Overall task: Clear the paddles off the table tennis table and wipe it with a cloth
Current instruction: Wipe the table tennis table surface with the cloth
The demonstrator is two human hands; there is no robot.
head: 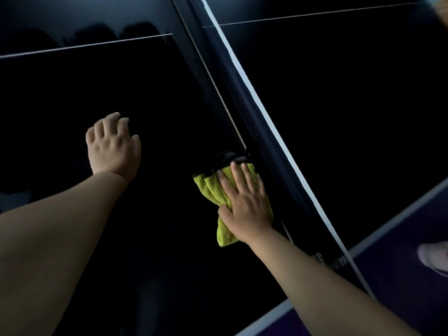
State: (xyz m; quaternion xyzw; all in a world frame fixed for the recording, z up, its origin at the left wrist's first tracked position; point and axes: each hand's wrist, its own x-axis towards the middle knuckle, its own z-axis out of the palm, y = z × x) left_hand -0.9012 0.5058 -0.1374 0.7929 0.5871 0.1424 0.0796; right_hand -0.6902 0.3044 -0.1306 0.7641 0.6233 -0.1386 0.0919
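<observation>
The dark table tennis table (157, 105) fills the view, its surface glossy and almost black. A yellow-green cloth (213, 190) with a black edge lies bunched on it right beside the net (254, 122). My right hand (244, 204) presses flat on the cloth, fingers straight and pointing towards the net. My left hand (114, 146) rests on the bare table to the left, fingers loosely bent, holding nothing. No paddle is in view.
The net with its white top band runs diagonally from top centre to lower right. White lines cross both table halves near the top. The table's pale edge (388, 229) and a purple floor with a shoe (434, 258) show at the lower right.
</observation>
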